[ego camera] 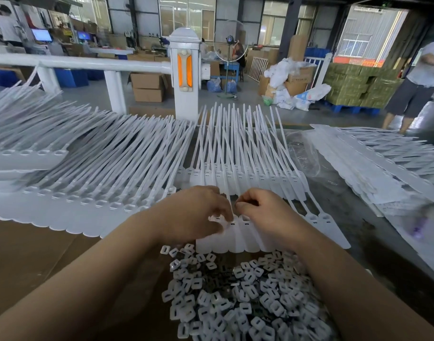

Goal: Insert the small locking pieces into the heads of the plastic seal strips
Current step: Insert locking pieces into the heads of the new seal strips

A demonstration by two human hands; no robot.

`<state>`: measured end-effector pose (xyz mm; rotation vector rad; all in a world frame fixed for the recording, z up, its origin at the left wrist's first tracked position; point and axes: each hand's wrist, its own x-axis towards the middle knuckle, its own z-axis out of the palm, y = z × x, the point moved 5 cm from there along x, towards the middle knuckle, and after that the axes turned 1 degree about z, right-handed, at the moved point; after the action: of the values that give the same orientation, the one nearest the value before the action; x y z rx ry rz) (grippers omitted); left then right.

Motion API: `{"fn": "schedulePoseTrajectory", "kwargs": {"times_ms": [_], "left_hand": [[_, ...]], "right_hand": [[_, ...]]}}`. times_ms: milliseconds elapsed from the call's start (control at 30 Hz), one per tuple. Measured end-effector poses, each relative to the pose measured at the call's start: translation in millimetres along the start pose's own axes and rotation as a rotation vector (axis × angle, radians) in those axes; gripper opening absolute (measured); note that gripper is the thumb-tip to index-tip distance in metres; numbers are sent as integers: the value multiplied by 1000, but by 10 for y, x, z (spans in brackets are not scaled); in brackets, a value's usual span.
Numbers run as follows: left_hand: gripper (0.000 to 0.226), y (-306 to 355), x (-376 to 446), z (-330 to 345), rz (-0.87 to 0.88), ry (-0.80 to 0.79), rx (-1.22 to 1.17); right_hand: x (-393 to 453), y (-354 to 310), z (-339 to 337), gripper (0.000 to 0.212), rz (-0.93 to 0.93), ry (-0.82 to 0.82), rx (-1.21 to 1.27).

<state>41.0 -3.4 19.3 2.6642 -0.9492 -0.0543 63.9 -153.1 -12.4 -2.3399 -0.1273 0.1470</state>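
Note:
A joined row of white plastic seal strips lies in front of me, heads toward me and tails fanning away. My left hand rests on the row's left heads, fingers curled and pressing them down. My right hand pinches a small dark locking piece at its fingertips, just above a strip head. A heap of small white locking pieces lies between my forearms, close to me.
More strip rows are stacked at left, behind the hands and at right. Brown cardboard covers the table's left. A white railing post stands beyond. A person stands at far right.

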Motion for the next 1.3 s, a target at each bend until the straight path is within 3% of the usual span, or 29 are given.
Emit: {"fn": "schedulePoseTrajectory", "kwargs": {"times_ms": [133,233,467,633,867,1067,1300], "left_hand": [[14,123,-67,61,-8,-361,-246],[22,215,-93,174,13,-512,-179],[16,254,-103,174,9,-476,-168],[26,293,-116,178,-3,-522,-173],[15,293,-103,173,19,-450,-141],[12,196,-54,123,-42,-340,-221],[11,-107,2,-7,-297,-61,-450]], "right_hand": [[11,20,11,7,2,0,27],[15,31,9,8,8,2,27],[3,17,-5,9,2,-4,7],[-14,4,-7,10,-5,-16,16],[-23,13,-5,10,-12,-16,38],[-7,27,-13,9,-38,-6,59],[-10,-64,-83,11,-176,47,204]]}}
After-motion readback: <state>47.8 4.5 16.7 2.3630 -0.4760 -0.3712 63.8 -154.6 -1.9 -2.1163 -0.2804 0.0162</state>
